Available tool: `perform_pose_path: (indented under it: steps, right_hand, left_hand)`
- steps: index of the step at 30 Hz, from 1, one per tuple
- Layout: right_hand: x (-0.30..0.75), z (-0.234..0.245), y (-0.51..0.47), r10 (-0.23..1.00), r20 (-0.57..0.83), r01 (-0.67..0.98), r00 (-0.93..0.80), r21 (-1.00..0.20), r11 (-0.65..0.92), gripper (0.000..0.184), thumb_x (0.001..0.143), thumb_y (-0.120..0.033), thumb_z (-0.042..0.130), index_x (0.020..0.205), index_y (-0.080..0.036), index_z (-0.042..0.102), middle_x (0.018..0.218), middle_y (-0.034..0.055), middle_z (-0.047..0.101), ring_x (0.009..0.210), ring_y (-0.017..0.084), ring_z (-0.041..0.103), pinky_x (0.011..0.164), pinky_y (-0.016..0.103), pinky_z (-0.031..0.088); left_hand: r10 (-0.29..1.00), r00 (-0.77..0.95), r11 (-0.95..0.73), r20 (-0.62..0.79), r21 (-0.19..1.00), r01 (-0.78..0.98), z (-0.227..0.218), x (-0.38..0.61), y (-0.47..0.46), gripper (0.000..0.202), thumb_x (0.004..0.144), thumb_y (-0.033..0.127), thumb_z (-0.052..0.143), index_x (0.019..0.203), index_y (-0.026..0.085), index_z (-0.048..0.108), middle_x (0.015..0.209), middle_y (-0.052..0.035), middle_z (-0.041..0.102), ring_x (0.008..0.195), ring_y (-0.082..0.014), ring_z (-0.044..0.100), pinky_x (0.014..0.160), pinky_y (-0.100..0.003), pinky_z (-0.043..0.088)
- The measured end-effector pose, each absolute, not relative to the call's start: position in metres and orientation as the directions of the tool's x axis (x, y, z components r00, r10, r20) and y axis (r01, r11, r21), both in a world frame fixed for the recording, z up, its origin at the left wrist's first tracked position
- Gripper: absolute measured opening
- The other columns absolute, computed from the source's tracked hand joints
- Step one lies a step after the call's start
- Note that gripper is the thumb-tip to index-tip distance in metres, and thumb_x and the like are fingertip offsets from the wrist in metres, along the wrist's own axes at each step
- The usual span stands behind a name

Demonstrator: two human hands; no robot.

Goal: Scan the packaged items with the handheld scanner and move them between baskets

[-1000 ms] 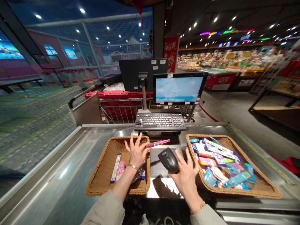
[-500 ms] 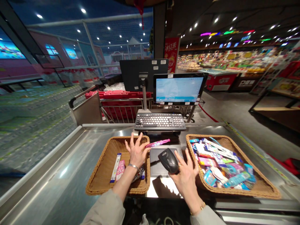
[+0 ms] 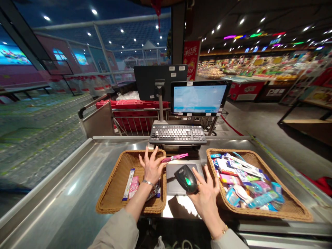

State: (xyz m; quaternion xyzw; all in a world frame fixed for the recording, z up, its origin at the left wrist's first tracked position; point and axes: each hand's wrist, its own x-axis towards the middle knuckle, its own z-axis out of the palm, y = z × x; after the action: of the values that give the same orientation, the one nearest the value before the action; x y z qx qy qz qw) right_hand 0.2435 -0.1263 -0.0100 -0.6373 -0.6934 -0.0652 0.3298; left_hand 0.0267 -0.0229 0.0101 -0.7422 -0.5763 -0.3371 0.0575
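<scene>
My left hand pinches one end of a slim pink stick-shaped item between thumb and forefinger, the other fingers spread. The item points right, above the inner edge of the left wicker basket. My right hand grips a black barcode scanner by its lower end, some fingers stretched out. A green light glows on top of the scanner, whose head faces up and left, just below the pink item. In the left basket lie a white-and-blue stick pack, a pink pack and items partly hidden by my left wrist.
On the right stands a wicker basket heaped with small packaged goods. Behind the hands are a keyboard and a lit monitor. The metal counter has a raised left edge.
A green light has come on on the scanner, which has shifted very slightly. Both hands keep nearly the same places, and the pink item is still held.
</scene>
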Motion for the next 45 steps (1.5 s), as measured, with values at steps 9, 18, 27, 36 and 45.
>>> perform_pose_path:
  steps: [9, 18, 27, 36, 45]
  right_hand:
    - [0.248, -0.012, -0.127, 0.820, 0.569, 0.935, 0.064, -0.320, 0.150, 0.017, 0.071, -0.025, 0.062, 0.085, -0.026, 0.070, 0.136, 0.0006, 0.059, 0.142, 0.035, 0.027, 0.109, 0.060, 0.013]
    - [0.259, -0.006, -0.131, 0.805, 0.577, 0.949, 0.137, -0.309, 0.060, 0.013, 0.073, -0.027, 0.062, 0.082, -0.025, 0.071, 0.138, 0.0018, 0.057, 0.143, 0.039, 0.026, 0.108, 0.063, 0.014]
    - [0.270, 0.003, -0.137, 0.778, 0.576, 0.938, 0.251, -0.343, -0.048, 0.015, 0.071, -0.021, 0.062, 0.082, -0.024, 0.071, 0.137, 0.0031, 0.058, 0.143, 0.038, 0.026, 0.109, 0.062, 0.014]
    - [0.301, -0.009, -0.144, 0.760, 0.577, 0.942, 0.298, -0.305, -0.138, 0.012, 0.073, -0.030, 0.063, 0.082, -0.026, 0.072, 0.139, 0.0021, 0.056, 0.144, 0.039, 0.022, 0.109, 0.064, 0.008]
    - [0.329, -0.013, -0.154, 0.723, 0.607, 0.941, 0.328, -0.276, -0.195, 0.015, 0.076, -0.037, 0.064, 0.077, -0.024, 0.071, 0.139, 0.0048, 0.057, 0.144, 0.039, 0.021, 0.109, 0.063, 0.006]
  left_hand:
    - [0.814, 0.100, -0.324, 0.572, 0.305, 0.895, 0.010, 0.027, -0.023, 0.021, 0.085, 0.042, 0.062, 0.102, 0.038, 0.074, 0.151, 0.0009, 0.044, 0.149, -0.0352, 0.009, 0.112, -0.071, 0.000]
    - [0.803, 0.123, -0.351, 0.583, 0.295, 0.889, 0.012, 0.039, -0.020, 0.022, 0.085, 0.043, 0.062, 0.103, 0.038, 0.074, 0.152, 0.0000, 0.043, 0.149, -0.0364, 0.009, 0.111, -0.072, -0.001]
    - [0.787, 0.134, -0.383, 0.602, 0.307, 0.871, 0.019, 0.067, -0.013, 0.021, 0.084, 0.046, 0.063, 0.101, 0.040, 0.074, 0.151, 0.0019, 0.045, 0.149, -0.0360, 0.013, 0.112, -0.071, 0.002]
    - [0.774, 0.191, -0.443, 0.604, 0.301, 0.844, 0.022, 0.107, -0.007, 0.021, 0.084, 0.047, 0.064, 0.100, 0.041, 0.074, 0.152, 0.0032, 0.043, 0.149, -0.0359, 0.011, 0.112, -0.071, 0.002]
    - [0.757, 0.264, -0.503, 0.598, 0.274, 0.820, 0.021, 0.148, -0.002, 0.020, 0.083, 0.047, 0.065, 0.100, 0.042, 0.074, 0.152, 0.0039, 0.043, 0.149, -0.0359, 0.011, 0.112, -0.072, 0.002]
